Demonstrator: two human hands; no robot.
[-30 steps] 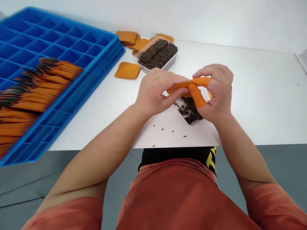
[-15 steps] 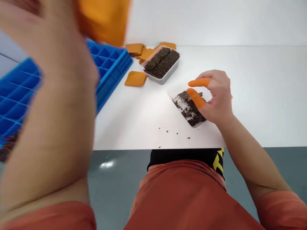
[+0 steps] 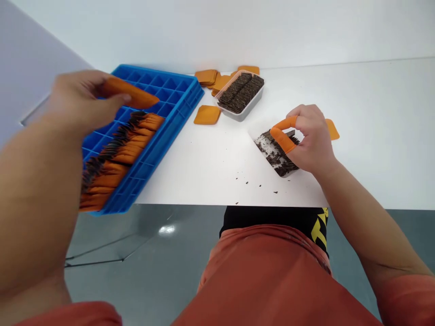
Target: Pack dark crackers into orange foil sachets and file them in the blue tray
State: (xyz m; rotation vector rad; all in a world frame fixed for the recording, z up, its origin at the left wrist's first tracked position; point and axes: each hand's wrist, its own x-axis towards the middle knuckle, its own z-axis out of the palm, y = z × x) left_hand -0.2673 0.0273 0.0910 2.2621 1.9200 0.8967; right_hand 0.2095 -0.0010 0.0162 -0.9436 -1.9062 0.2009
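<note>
My left hand (image 3: 88,99) holds an orange pouch (image 3: 132,93) between thumb and fingers, above the blue divided crate (image 3: 163,156). Filled orange pouches (image 3: 127,151) with dark tops stand packed in the crate's near compartments. Over a white tray of dark strips (image 3: 277,151), my right hand (image 3: 309,136) has its orange-covered thumb and forefinger pinched together; anything between the tips is too small to make out. Beyond it, a second tray (image 3: 241,93) is filled with rows of dark strips.
A single orange pouch (image 3: 207,115) lies left of the full tray, and stacked orange pouches (image 3: 206,77) are behind it. Another orange piece (image 3: 332,129) shows right of my right hand. Dark crumbs (image 3: 275,192) are scattered near the table's front edge.
My left hand and forearm have moved down from the top of the view, bringing the orange pouch lower over the crate. My right thumb and forefinger have closed together. The view has shifted slightly.
</note>
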